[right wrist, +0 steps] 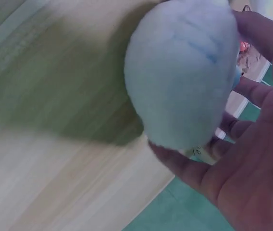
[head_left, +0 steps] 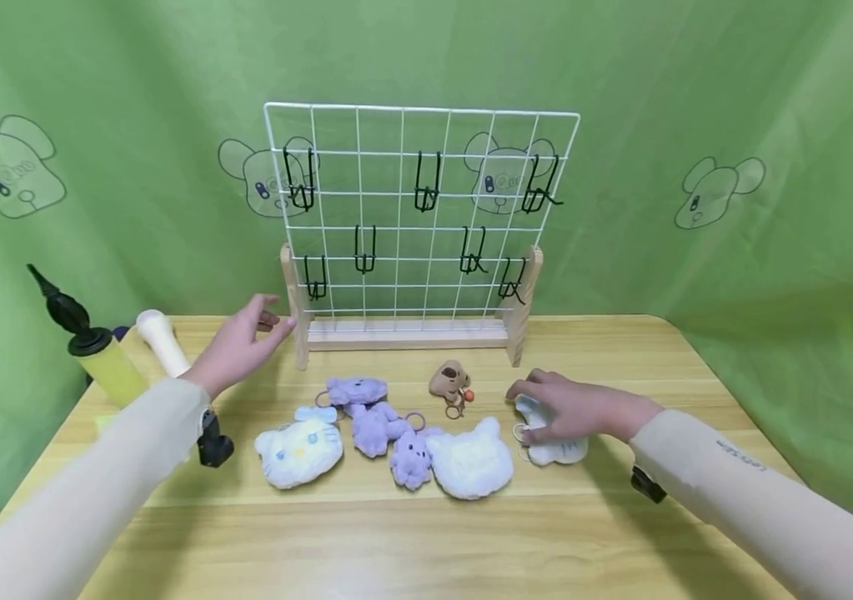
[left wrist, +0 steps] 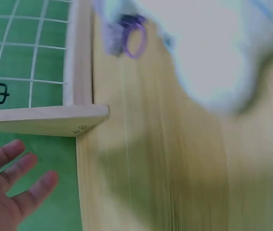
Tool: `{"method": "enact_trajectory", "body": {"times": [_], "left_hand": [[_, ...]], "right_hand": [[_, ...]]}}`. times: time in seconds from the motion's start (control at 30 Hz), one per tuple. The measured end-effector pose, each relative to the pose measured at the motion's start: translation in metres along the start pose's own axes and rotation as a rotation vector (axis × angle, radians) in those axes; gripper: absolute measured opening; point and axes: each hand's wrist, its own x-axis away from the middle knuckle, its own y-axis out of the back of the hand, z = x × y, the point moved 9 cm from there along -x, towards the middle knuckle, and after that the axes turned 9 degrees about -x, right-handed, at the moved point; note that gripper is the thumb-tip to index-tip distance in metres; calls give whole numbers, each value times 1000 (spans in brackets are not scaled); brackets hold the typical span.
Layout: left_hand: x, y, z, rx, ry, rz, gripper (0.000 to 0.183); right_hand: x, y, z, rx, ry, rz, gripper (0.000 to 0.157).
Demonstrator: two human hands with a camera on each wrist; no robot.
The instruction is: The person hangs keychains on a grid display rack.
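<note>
Now the right hand (head_left: 564, 406) grips a cat-head plush (head_left: 561, 452). Spread, empty, the left hand (head_left: 244, 343) flanks the wire rack (head_left: 398, 228) at eight o'clock.

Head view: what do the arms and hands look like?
The left sleeve and right sleeve are pale cream, the right with dark lettering. The left wrist camera and right wrist camera are black; left hand and right hand are bare.

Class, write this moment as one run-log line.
right hand: grips rightmost white plush | left hand: empty, near rack | hooks: bare | brown plush: on table
</note>
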Motion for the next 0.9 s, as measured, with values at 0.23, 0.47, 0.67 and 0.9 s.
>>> {"method": "enact_trajectory", "body": {"times": [0.23, 0.47, 0.67, 0.9], "left_hand": [[-14, -23, 8, 254, 126, 59, 80], [-19, -37, 7, 336, 178, 71, 77], [-23, -44, 9, 326, 195, 75, 73], [-25, -50, 14, 302, 218, 64, 74]], "right_hand": [[-3, -8, 0, 11, -22, 33, 42], [-6, -11, -1, 5, -75, 65, 32], [-7, -11, -6, -44, -64, 81, 22], [-8, -12, -8, -138, -59, 76, 26]]}}
